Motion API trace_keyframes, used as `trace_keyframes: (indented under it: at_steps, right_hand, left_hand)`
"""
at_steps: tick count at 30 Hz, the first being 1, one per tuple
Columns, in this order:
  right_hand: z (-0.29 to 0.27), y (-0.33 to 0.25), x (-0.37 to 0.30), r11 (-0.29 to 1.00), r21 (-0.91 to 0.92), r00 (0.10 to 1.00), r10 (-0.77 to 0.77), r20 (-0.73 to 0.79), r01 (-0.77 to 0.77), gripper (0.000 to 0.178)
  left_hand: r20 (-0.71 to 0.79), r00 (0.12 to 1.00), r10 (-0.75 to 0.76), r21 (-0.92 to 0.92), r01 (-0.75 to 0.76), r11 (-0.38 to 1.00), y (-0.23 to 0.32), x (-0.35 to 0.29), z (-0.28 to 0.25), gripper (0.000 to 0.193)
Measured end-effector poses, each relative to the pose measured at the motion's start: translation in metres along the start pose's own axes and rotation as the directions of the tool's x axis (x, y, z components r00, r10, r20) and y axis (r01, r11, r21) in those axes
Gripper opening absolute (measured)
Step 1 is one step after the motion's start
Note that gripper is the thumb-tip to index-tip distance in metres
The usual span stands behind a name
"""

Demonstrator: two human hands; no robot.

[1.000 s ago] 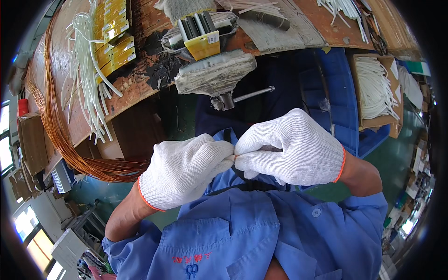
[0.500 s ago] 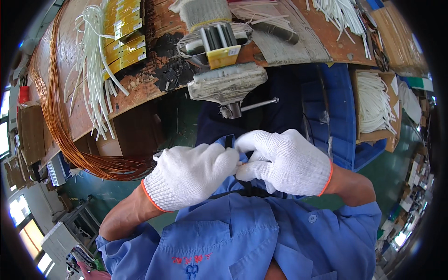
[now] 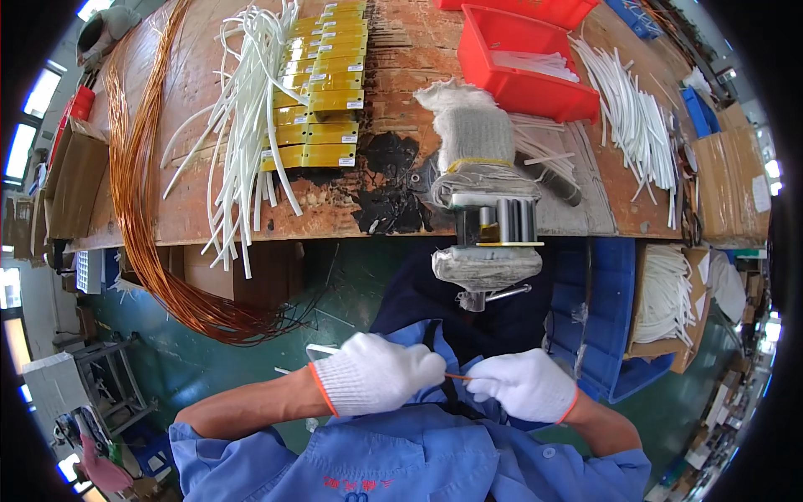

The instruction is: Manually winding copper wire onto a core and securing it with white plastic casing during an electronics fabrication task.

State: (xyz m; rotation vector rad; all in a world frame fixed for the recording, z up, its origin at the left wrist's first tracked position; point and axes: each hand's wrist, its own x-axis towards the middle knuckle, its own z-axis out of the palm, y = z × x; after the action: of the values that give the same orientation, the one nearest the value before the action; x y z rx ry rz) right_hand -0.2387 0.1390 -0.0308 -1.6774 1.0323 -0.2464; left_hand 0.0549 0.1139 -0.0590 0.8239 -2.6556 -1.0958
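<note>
In front of my torso, both gloved hands are closed, with a short stretch of copper wire (image 3: 457, 376) bridging the gap between them. My left hand (image 3: 381, 374) is a fist; a white tube (image 3: 321, 350) sticks out on its far-left side, and the wire emerges at its right. Pinched at the fingertips of my right hand (image 3: 523, 385) is the wire's other end. Whether the wire runs inside the tube is hidden by the left glove. Beyond the hands, a vise with cloth-wrapped jaws (image 3: 487, 266) grips a part with grey cylinders (image 3: 516, 221) and a yellow plate.
The wooden bench (image 3: 393, 75) carries white tubes (image 3: 251, 109), yellow-wrapped parts (image 3: 335, 79) and a red bin (image 3: 523, 63). A copper wire bundle (image 3: 180, 289) droops over its left edge. At right stand a blue container (image 3: 615, 309) and a box of white tubes (image 3: 665, 301).
My hands have drawn apart, and the wire now shows between them. The view has tilted up, so more of the bench is visible and my hands sit lower.
</note>
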Motion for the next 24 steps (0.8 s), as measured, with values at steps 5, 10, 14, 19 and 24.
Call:
trace_keyframes:
  at_steps: [5, 10, 14, 19, 24]
  right_hand:
    - [0.018, 0.009, 0.014, 0.975, -0.210, 0.997, -0.074, -0.002, 0.072, 0.016]
    - [0.008, 0.034, 0.018, 0.909, -0.410, 0.991, -0.110, -0.080, 0.068, 0.019]
    - [0.018, 0.055, 0.016, 0.929, -0.371, 0.999, -0.028, -0.030, 0.015, 0.016]
    - [0.034, 0.069, 0.031, 0.941, -0.333, 0.995, -0.037, 0.088, 0.065, 0.019]
    - [0.037, 0.108, 0.018, 0.958, 0.022, 0.953, 0.287, -0.096, -0.286, 0.025]
  left_hand:
    - [0.060, 0.998, -0.031, -0.104, 0.037, 0.994, -0.010, 0.004, 0.027, 0.013]
    - [0.000, 0.993, -0.116, -0.095, 0.115, 0.989, -0.040, 0.000, 0.024, 0.014]
    - [0.003, 0.997, -0.076, -0.178, 0.075, 0.981, -0.051, 0.005, 0.050, 0.013]
    - [-0.017, 0.999, -0.040, -0.246, 0.035, 0.969, -0.059, 0.027, 0.080, 0.008]
    - [-0.122, 0.990, -0.066, -0.215, 0.038, 0.976, -0.092, 0.034, 0.085, 0.012]
